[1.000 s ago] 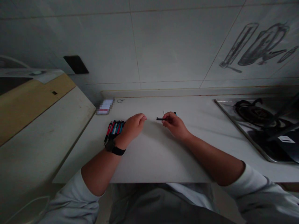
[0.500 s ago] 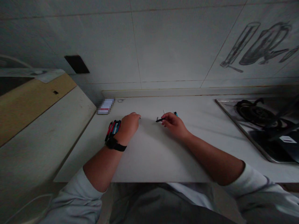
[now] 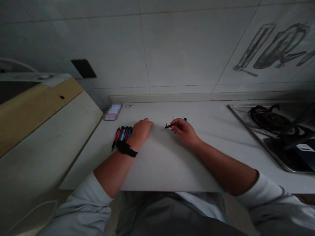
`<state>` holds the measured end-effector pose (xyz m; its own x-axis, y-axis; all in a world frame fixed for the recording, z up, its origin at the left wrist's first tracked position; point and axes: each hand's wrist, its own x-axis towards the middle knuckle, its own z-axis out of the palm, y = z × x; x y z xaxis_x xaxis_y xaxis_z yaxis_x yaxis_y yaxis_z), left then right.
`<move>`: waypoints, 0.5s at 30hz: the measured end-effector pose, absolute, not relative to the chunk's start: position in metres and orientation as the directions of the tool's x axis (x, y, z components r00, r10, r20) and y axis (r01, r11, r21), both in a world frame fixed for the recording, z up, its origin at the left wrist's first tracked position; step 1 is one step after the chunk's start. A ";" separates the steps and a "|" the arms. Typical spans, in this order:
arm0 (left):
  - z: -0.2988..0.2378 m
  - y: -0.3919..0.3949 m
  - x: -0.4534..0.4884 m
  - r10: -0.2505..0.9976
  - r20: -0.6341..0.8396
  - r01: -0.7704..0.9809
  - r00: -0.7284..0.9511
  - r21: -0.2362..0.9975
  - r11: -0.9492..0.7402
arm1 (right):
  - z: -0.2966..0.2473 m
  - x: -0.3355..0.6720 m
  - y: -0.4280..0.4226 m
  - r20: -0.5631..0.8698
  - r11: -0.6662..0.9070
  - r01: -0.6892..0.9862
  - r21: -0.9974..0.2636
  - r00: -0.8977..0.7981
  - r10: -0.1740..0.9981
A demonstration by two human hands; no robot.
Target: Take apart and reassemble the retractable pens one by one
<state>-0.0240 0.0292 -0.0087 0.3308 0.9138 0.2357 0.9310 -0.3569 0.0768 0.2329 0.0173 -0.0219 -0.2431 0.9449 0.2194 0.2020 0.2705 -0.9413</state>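
Note:
My right hand (image 3: 185, 131) pinches a short black pen part with a clip (image 3: 169, 126), held just above the white countertop (image 3: 157, 164). To its left is my left hand (image 3: 141, 131), fingers closed; a tiny dark tip shows at its fingertips, too small to name. Several pens (image 3: 121, 135) in red, black, blue and white lie side by side left of that hand, partly hidden by it and the wrist. A thin white stick (image 3: 173, 117) and a blue-and-black pen end (image 3: 186, 120) show behind my right hand, the rest of them covered.
A phone-like object with a blurred face (image 3: 113, 112) lies at the back left, beside a small ring (image 3: 128, 106). A gas stove (image 3: 268, 131) with a metal rim is on the right. A pale panel (image 3: 49, 137) bounds the counter on the left.
My left hand has moved slightly right, closer to my right hand, uncovering more of the pens. My right hand keeps its hold on the black pen part, nearly still.

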 end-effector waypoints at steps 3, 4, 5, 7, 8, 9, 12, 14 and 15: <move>-0.010 0.030 -0.024 0.910 0.241 0.924 0.337 0.102 -0.369 | -0.021 0.235 0.020 0.222 0.269 0.193 -0.943 -0.234 0.946; -0.011 0.030 -0.025 0.908 0.247 0.922 0.339 0.103 -0.372 | -0.020 0.236 0.021 0.226 0.272 0.190 -0.943 -0.231 0.946; -0.012 0.031 -0.025 0.904 0.253 0.920 0.344 0.101 -0.378 | -0.019 0.238 0.023 0.232 0.275 0.186 -0.943 -0.223 0.947; -0.015 0.032 -0.026 0.896 0.267 0.917 0.354 0.090 -0.389 | -0.017 0.241 0.026 0.245 0.282 0.183 -0.942 -0.204 0.948; -0.017 0.032 -0.027 0.893 0.275 0.916 0.357 0.082 -0.392 | -0.015 0.243 0.028 0.248 0.284 0.184 -0.941 -0.195 0.949; -0.017 0.033 -0.027 0.890 0.282 0.917 0.359 0.074 -0.393 | -0.014 0.244 0.030 0.251 0.286 0.191 -0.939 -0.187 0.950; -0.017 0.032 -0.026 0.895 0.278 0.925 0.348 0.055 -0.376 | -0.009 0.250 0.036 0.278 0.315 0.263 -0.912 -0.169 0.946; -0.014 0.030 -0.024 0.908 0.260 0.935 0.328 0.051 -0.352 | -0.004 0.251 0.040 0.310 0.352 0.331 -0.875 -0.173 0.935; -0.012 0.029 -0.023 0.915 0.252 0.940 0.314 0.049 -0.337 | -0.001 0.250 0.042 0.326 0.374 0.359 -0.855 -0.189 0.926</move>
